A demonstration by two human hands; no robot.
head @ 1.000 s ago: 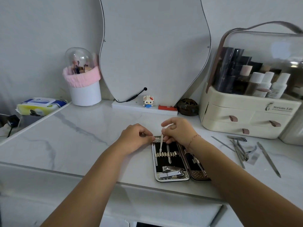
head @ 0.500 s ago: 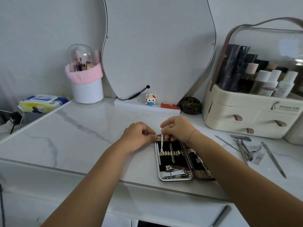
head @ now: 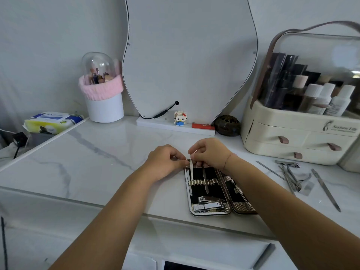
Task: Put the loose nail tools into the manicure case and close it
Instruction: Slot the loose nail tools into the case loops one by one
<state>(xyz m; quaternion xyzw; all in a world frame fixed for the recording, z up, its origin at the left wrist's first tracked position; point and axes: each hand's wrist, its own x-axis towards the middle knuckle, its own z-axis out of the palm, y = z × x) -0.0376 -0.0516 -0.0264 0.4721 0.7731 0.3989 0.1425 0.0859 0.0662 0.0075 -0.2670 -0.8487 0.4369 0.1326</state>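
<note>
**Slim tool at the loop strip, both hands at the case's far end**

- The manicure case (head: 188,199) lies open flat on the marble top (head: 97,152), stretching from the fingers down toward the near table edge.
- A nail clipper (head: 210,205) is seated in the tray's near end, the point farthest from the fingers. The lid half (head: 241,207) lies to the right, partly under the right forearm.
- A loop strip (head: 206,181) crosses the tray between the clipper and the fingertips. One seated tool (head: 205,180) is already through it, just right of the held one.
- Right hand (head: 209,152): thumb and forefinger are clamped on the top end of a slim tool (head: 191,170). It runs down from the fingertips, with its lower tip at the strip's leftmost loop. I can't tell whether the tip is inside the loop.
- Left hand (head: 163,162): the fingers are curled, tips gripping the case's far-left corner, just beside the right fingertips.
- The loose tools (head: 292,178) lie well to the right of the right hand, not in the case. A long file (head: 326,190) lies beyond them.
- Farther back than the fingers: a cosmetic organizer (head: 292,137) to the right, a mirror (head: 191,55) straight ahead and a brush pot (head: 103,106) to the left.
</note>
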